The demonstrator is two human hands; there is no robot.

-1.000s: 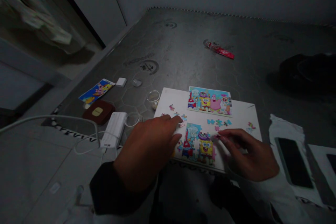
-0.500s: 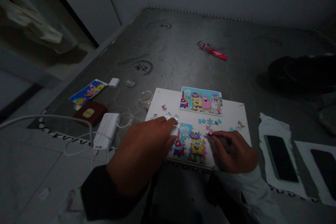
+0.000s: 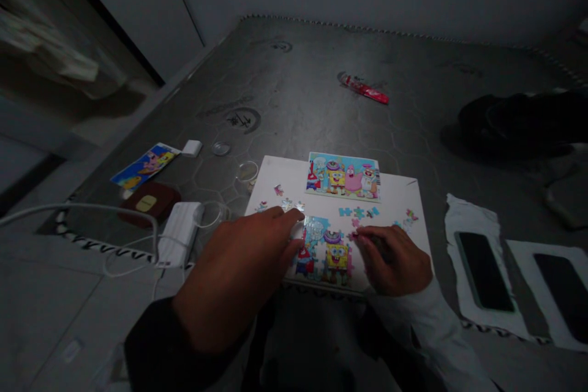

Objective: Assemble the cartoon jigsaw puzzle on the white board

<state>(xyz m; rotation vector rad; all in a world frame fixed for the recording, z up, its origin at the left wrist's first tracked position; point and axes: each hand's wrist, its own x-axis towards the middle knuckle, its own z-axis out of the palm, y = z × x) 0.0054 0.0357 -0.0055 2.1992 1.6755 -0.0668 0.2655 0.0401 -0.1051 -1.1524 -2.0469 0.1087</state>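
Observation:
A partly joined cartoon jigsaw puzzle (image 3: 337,254) lies on a white board (image 3: 395,190). My left hand (image 3: 250,257) rests at the puzzle's left edge, thumb and index finger apart with nothing seen between them. To the right of the joined part, my right hand (image 3: 397,260) pinches a small pink puzzle piece (image 3: 354,235) at its fingertips. Just above that is another pink piece (image 3: 356,223). Blue loose pieces (image 3: 358,212) sit in a row higher up, and more loose pieces (image 3: 289,203) lie above my left hand. A printed picture card (image 3: 343,177) lies at the board's far side.
Left of the board are a clear round container (image 3: 247,171), a white power bank (image 3: 180,234) with a cable, a brown case (image 3: 151,202) and a blue card (image 3: 144,165). Phones (image 3: 484,271) lie on white sheets at right. A red wrapper (image 3: 365,89) lies farther back.
The view has shifted slightly, so everything appears a little farther left. My right hand has moved the pinched piece slightly closer to the joined puzzle; my left hand keeps its place.

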